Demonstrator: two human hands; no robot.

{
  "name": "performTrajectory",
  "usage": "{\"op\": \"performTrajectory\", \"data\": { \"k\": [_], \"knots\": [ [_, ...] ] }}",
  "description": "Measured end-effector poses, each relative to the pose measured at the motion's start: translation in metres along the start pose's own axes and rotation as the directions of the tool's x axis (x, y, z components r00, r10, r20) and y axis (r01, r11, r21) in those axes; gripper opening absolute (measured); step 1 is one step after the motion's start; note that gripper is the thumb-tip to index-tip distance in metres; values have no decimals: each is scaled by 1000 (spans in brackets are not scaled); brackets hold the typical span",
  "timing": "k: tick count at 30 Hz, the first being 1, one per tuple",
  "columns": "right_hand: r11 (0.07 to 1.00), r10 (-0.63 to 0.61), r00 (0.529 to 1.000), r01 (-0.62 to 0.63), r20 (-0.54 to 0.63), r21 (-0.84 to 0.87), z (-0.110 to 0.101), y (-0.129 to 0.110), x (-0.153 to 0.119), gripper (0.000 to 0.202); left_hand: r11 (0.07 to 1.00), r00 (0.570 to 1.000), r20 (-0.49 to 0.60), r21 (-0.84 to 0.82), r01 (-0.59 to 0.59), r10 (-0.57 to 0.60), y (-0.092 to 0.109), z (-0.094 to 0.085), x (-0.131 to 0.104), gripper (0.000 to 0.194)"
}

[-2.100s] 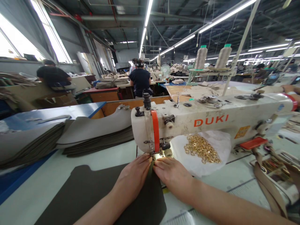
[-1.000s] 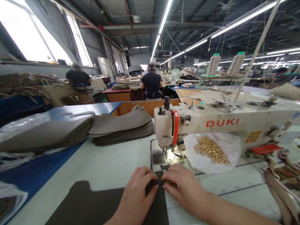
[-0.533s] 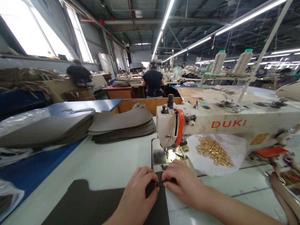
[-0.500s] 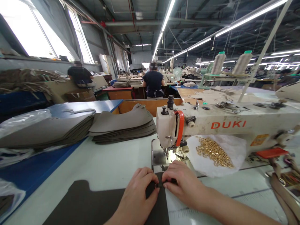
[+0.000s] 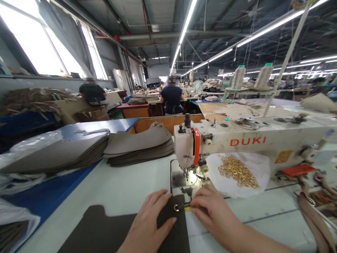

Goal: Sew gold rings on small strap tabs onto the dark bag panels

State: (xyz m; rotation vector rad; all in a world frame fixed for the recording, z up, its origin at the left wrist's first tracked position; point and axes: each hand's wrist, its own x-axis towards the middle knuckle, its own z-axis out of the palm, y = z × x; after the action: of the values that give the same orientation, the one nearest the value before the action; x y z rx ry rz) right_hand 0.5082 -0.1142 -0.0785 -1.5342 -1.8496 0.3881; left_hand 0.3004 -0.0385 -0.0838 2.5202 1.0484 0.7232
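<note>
A flat dark grey-brown cut panel (image 5: 105, 228) lies in front of me, its right end just before the sewing machine (image 5: 221, 140). My left hand (image 5: 150, 225) rests on this panel with thumb and fingers spread, holding nothing. Close to its fingertips, a small gold ring (image 5: 176, 207) lies over the panel's right end. A short dark strip (image 5: 185, 204) with a yellowish edge runs from the ring to my right hand (image 5: 214, 214). The right thumb and fingers pinch the strip's far end, partly hiding it. Behind the hands is the lit needle plate (image 5: 191, 179).
Gold rings (image 5: 237, 172) lie heaped on a white sheet (image 5: 260, 175) under the machine arm. Stacked dark panels (image 5: 139, 144) stand at the back left, beside another stack (image 5: 58, 154). A printed ruler (image 5: 268, 218) marks the table at right. Two people sit farther off.
My left fingers have let go of the ring area and spread apart, baring the gold ring. The right hand has shifted slightly right with the strip. The view has tilted a little.
</note>
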Motion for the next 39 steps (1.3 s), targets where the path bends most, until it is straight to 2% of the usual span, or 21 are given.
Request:
{"op": "performTrajectory", "data": {
  "k": [3, 6, 10, 12, 14, 16, 18, 21, 25, 34, 39],
  "knots": [
    [1000, -12, 1000, 12, -13, -28, 10, -8, -1, 7, 999, 999, 31, -49, 14, -12, -4, -1, 0, 27],
    [997, 23, 997, -18, -73, 75, 22, -8, 1, 12, 993, 998, 48, -109, 45, -40, -2, 0, 2, 22],
    [937, 139, 981, -87, -133, 339, 34, -5, 5, 25, 975, 995, 16, -198, 100, -99, -7, 6, 1, 46],
    [858, 236, 969, -173, -71, 484, 39, -7, 8, 23, 961, 989, 0, -237, 142, -146, -12, 11, -2, 58],
    [757, 320, 947, -274, 29, 593, 43, -11, 12, 14, 954, 987, -29, -263, 147, -160, -15, 13, -6, 60],
    [677, 345, 933, -323, 102, 662, 45, -15, 15, 7, 957, 987, -88, -268, 108, -136, -16, 13, -9, 57],
    [632, 320, 938, -315, 132, 708, 43, -18, 17, 9, 969, 986, -143, -244, 50, -87, -15, 10, -11, 55],
    [592, 267, 948, -301, 171, 747, 38, -18, 19, 17, 982, 982, -188, -190, -17, -20, -12, 6, -15, 53],
    [569, 272, 943, -319, 193, 758, 35, -12, 18, 26, 989, 975, -220, -134, -58, 28, -12, 6, -15, 55],
    [504, 289, 934, -336, 212, 795, 34, -11, 20, 21, 996, 970, -227, -17, -88, 81, -11, 7, -14, 57],
    [529, 319, 925, -355, 207, 771, 34, -13, 22, 22, 992, 966, -228, 70, -108, 121, -13, 1, -15, 55]
  ]
}}
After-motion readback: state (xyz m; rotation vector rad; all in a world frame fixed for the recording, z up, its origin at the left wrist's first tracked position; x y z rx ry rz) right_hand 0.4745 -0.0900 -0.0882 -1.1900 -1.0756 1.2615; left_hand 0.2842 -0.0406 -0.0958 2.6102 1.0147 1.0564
